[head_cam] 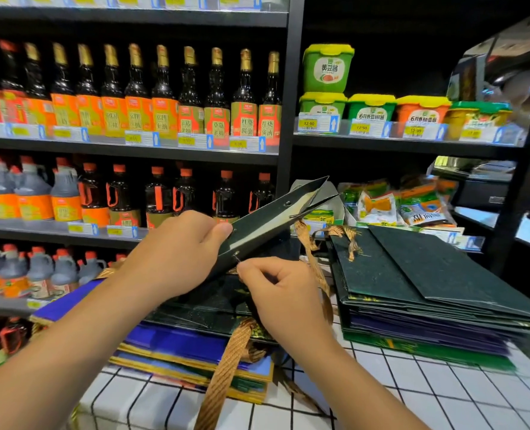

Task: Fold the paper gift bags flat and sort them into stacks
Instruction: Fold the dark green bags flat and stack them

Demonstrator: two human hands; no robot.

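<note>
A dark green paper gift bag point(276, 212) is raised above the table, tilted up to the right, its mouth partly open at the far end. My left hand point(180, 249) grips its near edge, thumb on top. My right hand point(276, 293) pinches something small at the bag's lower rim, by a handle hole; its gold ribbon handle point(307, 243) hangs below. A flat stack of dark green bags point(428, 283) lies at the right. Another flat pile of blue and green bags point(195, 352) lies under my hands.
The white tablecloth with a black grid point(412, 395) covers the table. A loose gold ribbon point(223, 370) trails over the near pile. Store shelves with sauce bottles point(133, 97) and green tubs point(327, 69) stand close behind. A dark counter point(480, 187) is at the right.
</note>
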